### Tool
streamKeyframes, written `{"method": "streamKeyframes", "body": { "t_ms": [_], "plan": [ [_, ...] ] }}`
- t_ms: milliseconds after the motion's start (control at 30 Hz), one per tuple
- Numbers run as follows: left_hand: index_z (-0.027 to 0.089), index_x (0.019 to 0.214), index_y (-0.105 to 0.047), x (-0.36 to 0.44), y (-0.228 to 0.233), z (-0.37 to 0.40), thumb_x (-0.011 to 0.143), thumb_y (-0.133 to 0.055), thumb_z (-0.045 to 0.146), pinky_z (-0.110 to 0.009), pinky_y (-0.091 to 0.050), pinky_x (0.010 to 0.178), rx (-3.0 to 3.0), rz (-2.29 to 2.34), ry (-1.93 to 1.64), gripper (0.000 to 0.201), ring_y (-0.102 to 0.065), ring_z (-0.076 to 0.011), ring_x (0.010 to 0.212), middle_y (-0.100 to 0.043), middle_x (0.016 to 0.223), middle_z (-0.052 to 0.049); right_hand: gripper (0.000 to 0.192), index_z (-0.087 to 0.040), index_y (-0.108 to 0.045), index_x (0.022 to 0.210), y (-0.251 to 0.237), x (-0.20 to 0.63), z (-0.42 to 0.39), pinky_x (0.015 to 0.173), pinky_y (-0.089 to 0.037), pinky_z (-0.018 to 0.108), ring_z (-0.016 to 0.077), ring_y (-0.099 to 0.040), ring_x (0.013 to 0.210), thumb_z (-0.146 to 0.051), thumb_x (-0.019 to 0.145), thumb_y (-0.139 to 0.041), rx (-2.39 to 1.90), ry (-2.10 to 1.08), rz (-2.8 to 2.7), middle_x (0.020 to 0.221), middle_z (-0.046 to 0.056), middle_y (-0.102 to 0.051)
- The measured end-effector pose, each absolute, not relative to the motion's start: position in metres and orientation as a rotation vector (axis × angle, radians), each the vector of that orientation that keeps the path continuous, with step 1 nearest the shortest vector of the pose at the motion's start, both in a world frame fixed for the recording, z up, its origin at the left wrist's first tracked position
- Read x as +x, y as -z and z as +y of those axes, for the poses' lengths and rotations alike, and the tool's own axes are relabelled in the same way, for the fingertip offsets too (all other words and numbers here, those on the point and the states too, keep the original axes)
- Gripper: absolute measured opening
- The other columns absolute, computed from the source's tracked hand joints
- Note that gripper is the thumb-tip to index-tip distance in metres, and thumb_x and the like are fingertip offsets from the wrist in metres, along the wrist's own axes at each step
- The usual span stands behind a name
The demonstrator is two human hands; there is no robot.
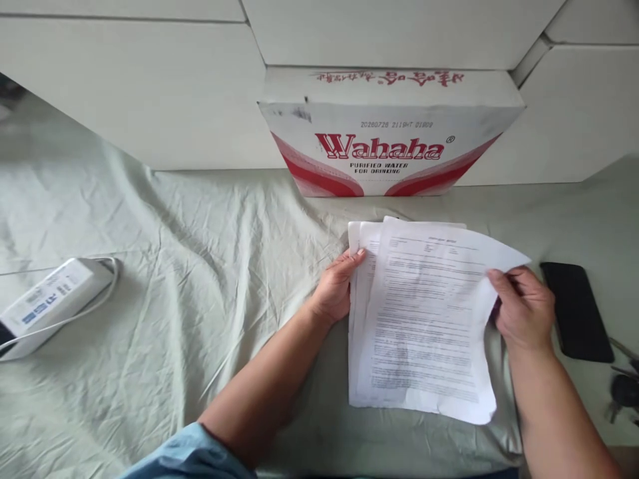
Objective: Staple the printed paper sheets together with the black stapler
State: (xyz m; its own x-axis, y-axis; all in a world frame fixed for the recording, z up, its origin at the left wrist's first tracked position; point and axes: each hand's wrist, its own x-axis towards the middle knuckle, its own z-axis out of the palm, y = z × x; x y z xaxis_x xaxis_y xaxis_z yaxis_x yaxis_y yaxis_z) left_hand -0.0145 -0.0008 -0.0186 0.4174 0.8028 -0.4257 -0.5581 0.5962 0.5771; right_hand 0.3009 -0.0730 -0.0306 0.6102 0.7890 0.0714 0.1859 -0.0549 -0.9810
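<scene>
Several printed sheets of paper [426,319] are held up in front of me over the green cloth. My left hand [335,287] grips the left edge of the stack, its thumb on top near the upper corner. The top printed sheet is shifted to the right of those beneath, and its lower edge looks wavy. My right hand [524,307] pinches that top sheet at its upper right, thumb in front and fingers behind. The sheet's upper right corner sticks out past the fingers. Small lines of text cover the page, too fine to read.
A white and red Wahaha water carton [384,150] stands behind the papers against white panels [150,93]. A black phone [576,311] and keys [624,389] lie to the right. A white box [54,303] with a cable lies at left on the wrinkled green cloth [200,299].
</scene>
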Motion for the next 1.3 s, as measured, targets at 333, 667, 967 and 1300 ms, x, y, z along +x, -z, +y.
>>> {"method": "streamKeyframes", "body": {
  "t_ms": [333, 667, 967, 1300],
  "plan": [
    [0.018, 0.11, -0.076, -0.018, 0.012, -0.004, 0.078, -0.096, 0.055, -0.047, -0.066, 0.099, 0.329, 0.603, -0.78, 0.053, -0.081, -0.0376, 0.113, -0.084, 0.104, -0.012, 0.045, -0.028, -0.07, 0.075, 0.006, 0.323, -0.074, 0.076, -0.057, 0.032, 0.0176, -0.059, 0.078, -0.062, 0.067, -0.098, -1.724, -0.608, -0.66, 0.083, -0.002, -0.069],
    [0.016, 0.119, -0.077, -0.018, 0.015, -0.008, 0.083, -0.092, 0.055, -0.046, -0.067, 0.098, 0.318, 0.536, -0.689, 0.055, -0.081, -0.0387, 0.115, -0.085, 0.11, -0.014, 0.053, -0.024, -0.078, 0.1, 0.014, 0.289, -0.074, 0.077, -0.057, 0.031, 0.0157, -0.069, 0.079, -0.058, 0.067, -0.102, -1.572, -0.654, -0.721, 0.091, 0.0, -0.079],
    [0.018, 0.118, -0.079, -0.016, 0.017, -0.008, 0.084, -0.089, 0.062, -0.044, -0.066, 0.095, 0.323, 0.482, -0.645, 0.056, -0.082, -0.0377, 0.114, -0.086, 0.106, -0.014, 0.05, -0.02, -0.088, 0.092, 0.005, 0.295, -0.084, 0.084, -0.064, 0.046, 0.029, -0.078, 0.086, -0.055, 0.06, -0.102, -1.814, -0.738, -0.808, 0.094, 0.008, -0.086],
    [0.015, 0.121, -0.079, -0.017, 0.02, -0.005, 0.101, -0.072, 0.057, -0.046, -0.063, 0.106, 0.237, 0.468, -0.651, 0.048, -0.081, -0.0351, 0.117, -0.085, 0.112, -0.015, 0.054, -0.023, -0.088, 0.083, -0.012, 0.322, -0.075, 0.128, -0.044, 0.063, 0.04, -0.073, 0.119, -0.059, 0.047, -0.105, -1.695, -0.43, -0.491, 0.103, 0.013, -0.083]
  ]
}}
